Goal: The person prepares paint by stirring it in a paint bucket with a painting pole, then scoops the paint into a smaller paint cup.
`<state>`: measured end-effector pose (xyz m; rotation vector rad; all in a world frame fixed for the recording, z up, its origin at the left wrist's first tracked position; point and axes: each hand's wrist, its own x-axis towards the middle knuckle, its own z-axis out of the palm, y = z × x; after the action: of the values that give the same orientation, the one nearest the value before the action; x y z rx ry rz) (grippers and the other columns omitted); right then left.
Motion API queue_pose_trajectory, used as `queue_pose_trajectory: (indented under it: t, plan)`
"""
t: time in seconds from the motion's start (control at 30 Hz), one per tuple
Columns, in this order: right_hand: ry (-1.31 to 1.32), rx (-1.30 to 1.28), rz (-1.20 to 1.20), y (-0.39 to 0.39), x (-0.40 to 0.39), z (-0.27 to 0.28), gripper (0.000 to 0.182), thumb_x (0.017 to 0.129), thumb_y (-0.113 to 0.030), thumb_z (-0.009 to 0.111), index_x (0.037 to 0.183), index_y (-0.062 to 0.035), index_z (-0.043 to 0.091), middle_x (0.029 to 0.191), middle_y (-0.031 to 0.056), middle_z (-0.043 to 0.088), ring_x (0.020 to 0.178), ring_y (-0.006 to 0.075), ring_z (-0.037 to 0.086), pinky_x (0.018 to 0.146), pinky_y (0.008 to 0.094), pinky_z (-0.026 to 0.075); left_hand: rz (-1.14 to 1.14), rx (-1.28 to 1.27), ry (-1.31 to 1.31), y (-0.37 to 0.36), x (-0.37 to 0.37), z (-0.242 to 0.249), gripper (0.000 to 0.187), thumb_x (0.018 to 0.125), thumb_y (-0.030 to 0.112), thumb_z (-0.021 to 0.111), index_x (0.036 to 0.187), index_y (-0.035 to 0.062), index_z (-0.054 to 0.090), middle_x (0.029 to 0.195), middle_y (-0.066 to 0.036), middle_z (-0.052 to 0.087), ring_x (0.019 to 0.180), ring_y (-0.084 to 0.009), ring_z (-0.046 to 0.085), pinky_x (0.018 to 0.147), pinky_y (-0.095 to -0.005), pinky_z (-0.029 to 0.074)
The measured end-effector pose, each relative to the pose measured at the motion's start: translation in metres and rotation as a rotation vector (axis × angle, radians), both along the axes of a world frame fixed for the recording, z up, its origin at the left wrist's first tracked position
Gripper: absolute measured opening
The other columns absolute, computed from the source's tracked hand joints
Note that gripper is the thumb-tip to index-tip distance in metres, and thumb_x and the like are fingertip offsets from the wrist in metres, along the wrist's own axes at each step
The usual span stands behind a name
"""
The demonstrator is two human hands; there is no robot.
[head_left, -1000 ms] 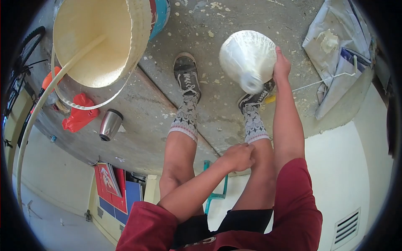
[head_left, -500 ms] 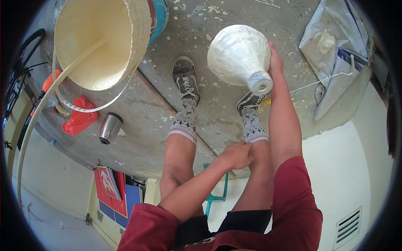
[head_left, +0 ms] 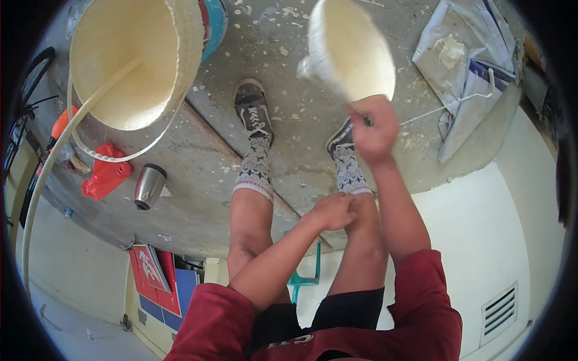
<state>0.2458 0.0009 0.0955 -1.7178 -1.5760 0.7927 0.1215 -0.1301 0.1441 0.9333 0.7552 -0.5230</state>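
Observation:
My right hand (head_left: 376, 129) is closed at the lower edge of a cream-white, funnel-shaped vessel (head_left: 364, 51). Its wide mouth faces me, showing a smooth cream inside, and its narrow neck sticks out to the left, smeared by motion. A small dark spot shows in the fist; I cannot make out what it is. My left hand (head_left: 332, 212) rests against my right leg near the knee, fingers curled in, with nothing visible in them. A large cream-coated bucket (head_left: 186, 66) with a white handle stands at upper left, and a pale hose (head_left: 90, 105) runs into it.
A steel tumbler (head_left: 149, 186) and a red plastic bag (head_left: 108, 171) lie on the paint-spotted floor at left. Behind the bucket is a blue container (head_left: 214, 27). A folded grey sheet (head_left: 448, 60) and a thin white rod (head_left: 445, 107) are at right. A pole (head_left: 211, 129) crosses near my feet.
The vessel has turned over, its neck swinging from facing me to the left and its mouth coming into view. My right hand has rotated and come lower. My left hand stays on the leg.

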Motion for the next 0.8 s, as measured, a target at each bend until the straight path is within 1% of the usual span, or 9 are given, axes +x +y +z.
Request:
queue_pose_trajectory:
  t: [0.03, 0.1, 0.13, 0.2, 0.23, 0.37, 0.67, 0.77, 0.8]
  plan:
    - [-0.008, -0.003, -0.001, -0.008, -0.003, -0.004, 0.005, 0.074, -0.006, 0.064, 0.077, -0.0061, 0.061, 0.076, 0.0035, 0.059, 0.070, 0.0214, 0.056, 0.065, 0.0315, 0.043, -0.019, 0.040, -0.003, 0.000, 0.001, 0.000, 0.053, 0.077, 0.025, 0.055, 0.124, 0.0017, 0.047, 0.123, -0.022, 0.050, 0.116, -0.0361, 0.047, 0.099, -0.0409, 0.036]
    - [-0.173, 0.089, 0.184, -0.017, -0.006, -0.020, 0.009, 0.067, -0.003, 0.062, 0.074, -0.0082, 0.059, 0.075, 0.0038, 0.056, 0.074, 0.0224, 0.055, 0.071, 0.0335, 0.039, -0.017, 0.014, 0.002, 0.003, 0.002, 0.001, 0.052, 0.077, 0.025, 0.054, 0.123, 0.0012, 0.047, 0.122, -0.022, 0.050, 0.115, -0.0359, 0.047, 0.099, -0.0406, 0.036]
    - [-0.173, 0.095, 0.180, -0.018, -0.005, -0.029, 0.009, 0.067, -0.003, 0.062, 0.074, -0.0082, 0.059, 0.075, 0.0038, 0.056, 0.074, 0.0224, 0.055, 0.071, 0.0335, 0.039, -0.014, -0.013, 0.018, 0.006, 0.001, 0.000, 0.052, 0.077, 0.024, 0.054, 0.123, 0.0007, 0.047, 0.122, -0.022, 0.050, 0.114, -0.0356, 0.048, 0.098, -0.0403, 0.037]
    - [-0.326, 0.066, 0.238, -0.017, -0.003, -0.050, 0.010, 0.065, -0.004, 0.062, 0.072, -0.0095, 0.057, 0.073, 0.0024, 0.053, 0.077, 0.0192, 0.054, 0.077, 0.0347, 0.035, -0.030, -0.016, 0.019, 0.011, -0.001, -0.004, 0.052, 0.076, 0.024, 0.053, 0.122, 0.0006, 0.048, 0.121, -0.022, 0.050, 0.114, -0.0353, 0.048, 0.098, -0.0401, 0.037]
    - [-0.347, 0.039, 0.260, -0.016, -0.002, -0.060, 0.010, 0.065, -0.006, 0.062, 0.070, -0.0103, 0.054, 0.071, 0.0019, 0.049, 0.075, 0.0190, 0.052, 0.078, 0.0345, 0.033, -0.043, -0.033, 0.018, 0.009, -0.001, -0.003, 0.051, 0.076, 0.023, 0.053, 0.122, 0.0004, 0.048, 0.121, -0.022, 0.051, 0.114, -0.0350, 0.048, 0.098, -0.0399, 0.037]
    - [-0.374, -0.008, 0.286, -0.017, -0.006, -0.088, 0.012, 0.065, -0.009, 0.063, 0.068, -0.0116, 0.052, 0.070, 0.0012, 0.047, 0.071, 0.0197, 0.050, 0.075, 0.0352, 0.035, -0.009, 0.000, 0.036, 0.008, -0.003, -0.002, 0.051, 0.076, 0.022, 0.053, 0.122, 0.0004, 0.048, 0.121, -0.022, 0.050, 0.114, -0.0356, 0.048, 0.098, -0.0398, 0.037]
    - [-0.391, -0.019, 0.240, -0.005, -0.011, -0.091, 0.016, 0.065, -0.013, 0.067, 0.072, -0.0116, 0.052, 0.072, 0.0011, 0.051, 0.074, 0.0192, 0.053, 0.077, 0.0354, 0.037, 0.014, -0.019, 0.044, 0.016, -0.004, -0.001, 0.050, 0.076, 0.021, 0.053, 0.121, 0.0013, 0.050, 0.122, -0.022, 0.050, 0.114, -0.0362, 0.048, 0.099, -0.0398, 0.036]
    - [-0.417, 0.049, 0.195, 0.004, -0.002, -0.096, 0.016, 0.066, -0.013, 0.069, 0.072, -0.0112, 0.054, 0.070, 0.0019, 0.052, 0.070, 0.0194, 0.054, 0.074, 0.0347, 0.038, 0.020, -0.014, 0.044, 0.011, -0.003, -0.004, 0.048, 0.076, 0.021, 0.053, 0.120, 0.0016, 0.051, 0.121, -0.022, 0.051, 0.114, -0.0360, 0.048, 0.099, -0.0400, 0.036]
    - [-0.405, 0.025, 0.208, 0.009, 0.002, -0.098, 0.015, 0.066, -0.014, 0.070, 0.072, -0.0105, 0.056, 0.069, 0.0024, 0.053, 0.068, 0.0215, 0.055, 0.071, 0.0350, 0.040, 0.037, -0.004, 0.047, 0.009, -0.003, -0.004, 0.047, 0.076, 0.021, 0.053, 0.119, 0.0017, 0.051, 0.121, -0.022, 0.051, 0.113, -0.0359, 0.048, 0.099, -0.0400, 0.036]
